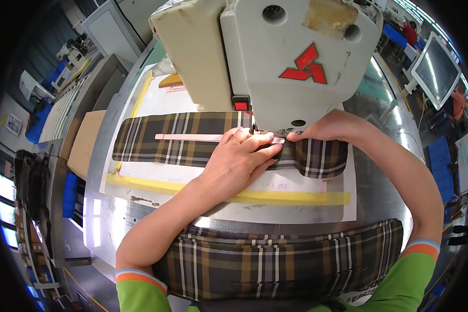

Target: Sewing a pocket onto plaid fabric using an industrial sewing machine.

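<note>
A long plaid fabric panel [184,125] in dark grey, brown and white lies under a sewing machine's needle area [254,125]. Along its middle runs a narrow pale pink strip [187,137]. My left hand [239,156] rests flat on panel and strip just in front of the needle, fingers stretched out, a ring on one. Right of the needle, my right hand [330,126] grips the panel's far edge, thumb on top; its other fingers are hidden. Beside that hand the panel's right end [321,158] is folded over and raised.
The large pale machine head [301,67] overhangs both hands. White paper [234,213] edged with yellow tape [296,197] lies beneath the panel on a metal table [379,187]. More plaid fabric [275,260] is stacked at the near edge. A monitor [436,70] stands at far right.
</note>
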### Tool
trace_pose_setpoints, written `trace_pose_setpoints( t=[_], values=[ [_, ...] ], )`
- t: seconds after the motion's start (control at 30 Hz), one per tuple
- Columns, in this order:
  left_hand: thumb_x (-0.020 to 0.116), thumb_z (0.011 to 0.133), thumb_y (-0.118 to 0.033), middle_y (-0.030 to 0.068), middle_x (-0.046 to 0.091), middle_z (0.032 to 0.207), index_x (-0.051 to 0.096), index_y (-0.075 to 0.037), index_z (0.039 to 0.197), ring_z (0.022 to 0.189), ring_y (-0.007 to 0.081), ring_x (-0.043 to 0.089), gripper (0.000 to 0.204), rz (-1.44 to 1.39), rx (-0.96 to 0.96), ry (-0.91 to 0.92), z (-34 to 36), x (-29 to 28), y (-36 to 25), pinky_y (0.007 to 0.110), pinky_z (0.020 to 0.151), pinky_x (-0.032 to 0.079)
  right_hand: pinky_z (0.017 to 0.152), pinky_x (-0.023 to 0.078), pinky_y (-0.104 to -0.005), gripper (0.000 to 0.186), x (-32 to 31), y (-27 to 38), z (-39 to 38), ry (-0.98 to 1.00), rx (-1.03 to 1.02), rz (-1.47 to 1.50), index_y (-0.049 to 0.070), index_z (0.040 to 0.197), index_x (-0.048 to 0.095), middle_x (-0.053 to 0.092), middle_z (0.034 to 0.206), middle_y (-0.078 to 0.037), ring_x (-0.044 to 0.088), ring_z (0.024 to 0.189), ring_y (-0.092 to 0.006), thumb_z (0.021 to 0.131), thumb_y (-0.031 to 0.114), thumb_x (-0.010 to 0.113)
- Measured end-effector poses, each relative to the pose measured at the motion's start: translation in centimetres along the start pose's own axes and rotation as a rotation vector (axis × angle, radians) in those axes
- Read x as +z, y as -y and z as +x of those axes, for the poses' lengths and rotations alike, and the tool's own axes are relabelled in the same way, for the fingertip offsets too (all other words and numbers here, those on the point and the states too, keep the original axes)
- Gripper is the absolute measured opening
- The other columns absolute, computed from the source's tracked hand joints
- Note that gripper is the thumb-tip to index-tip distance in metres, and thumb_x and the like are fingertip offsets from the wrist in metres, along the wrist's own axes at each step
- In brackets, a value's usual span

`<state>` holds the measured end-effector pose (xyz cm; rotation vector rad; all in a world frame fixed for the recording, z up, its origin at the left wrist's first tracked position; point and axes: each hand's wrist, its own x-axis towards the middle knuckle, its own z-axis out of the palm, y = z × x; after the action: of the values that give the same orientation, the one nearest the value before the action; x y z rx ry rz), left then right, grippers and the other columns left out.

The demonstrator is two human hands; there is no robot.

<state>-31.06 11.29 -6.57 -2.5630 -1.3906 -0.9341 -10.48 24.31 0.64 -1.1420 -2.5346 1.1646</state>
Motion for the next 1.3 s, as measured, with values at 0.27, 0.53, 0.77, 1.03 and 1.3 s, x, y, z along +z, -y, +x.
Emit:
trace_pose_setpoints(
  t=[0.27, 0.53, 0.77, 1.03, 1.3],
  values=[
    [0.073, 0.088, -0.011, 0.0028, 0.064, 0.128, 0.071, -0.018, 0.128, 0.098, 0.0216, 0.057, 0.04, 0.06, 0.03, 0.085, 0.1, -0.4, 0.0, 0.038, 0.088, 0.043, 0.072, 0.052, -0.034, 0.038, -0.1, -0.9, 1.5, 0.061, -0.026, -0.186, -0.001, 0.105, 0.07, 0.072, 0.085, -0.012, 0.067, 0.079, -0.0206, 0.075, 0.021, 0.076],
    [0.073, 0.088, -0.013, 0.0027, 0.062, 0.128, 0.072, -0.017, 0.124, 0.104, 0.022, 0.057, 0.036, 0.076, 0.043, 0.065, 0.4, -0.4, -0.3, 0.039, 0.089, 0.043, 0.072, 0.051, -0.0321, 0.032, -0.6, -1.0, 1.5, 0.078, -0.12, -0.039, 0.0, 0.098, 0.071, 0.071, 0.082, -0.007, 0.064, 0.077, -0.017, 0.074, 0.02, 0.076],
    [0.072, 0.09, -0.015, 0.0037, 0.061, 0.127, 0.07, -0.018, 0.128, 0.102, 0.0224, 0.056, 0.038, 0.072, 0.01, 0.066, -0.1, 0.1, -0.3, 0.04, 0.091, 0.042, 0.097, 0.05, -0.0354, 0.07, -1.6, -0.3, 1.7, 0.208, 0.032, -0.172, 0.006, 0.13, 0.064, 0.069, 0.124, -0.012, 0.063, 0.113, -0.0249, 0.073, 0.038, 0.089],
    [0.071, 0.092, -0.018, 0.0051, 0.058, 0.129, 0.068, -0.019, 0.13, 0.105, 0.0238, 0.055, 0.039, 0.112, 0.018, 0.12, -0.1, 0.0, -0.4, 0.045, 0.1, 0.039, 0.07, 0.052, -0.0359, 0.047, -1.2, -1.8, 2.6, 0.187, 0.112, -0.232, -0.002, 0.095, 0.071, 0.072, 0.089, -0.011, 0.067, 0.079, -0.0202, 0.074, 0.037, 0.086],
    [0.071, 0.092, -0.021, 0.0061, 0.057, 0.13, 0.065, -0.019, 0.133, 0.109, 0.0257, 0.055, 0.042, 0.11, 0.005, 0.12, -0.1, 0.1, -0.4, 0.047, 0.107, 0.038, 0.085, 0.054, -0.0337, 0.073, -1.6, -1.0, 2.5, 0.241, 0.223, -0.207, 0.006, 0.128, 0.066, 0.073, 0.115, -0.011, 0.067, 0.1, -0.0225, 0.069, 0.041, 0.092]
  ],
)
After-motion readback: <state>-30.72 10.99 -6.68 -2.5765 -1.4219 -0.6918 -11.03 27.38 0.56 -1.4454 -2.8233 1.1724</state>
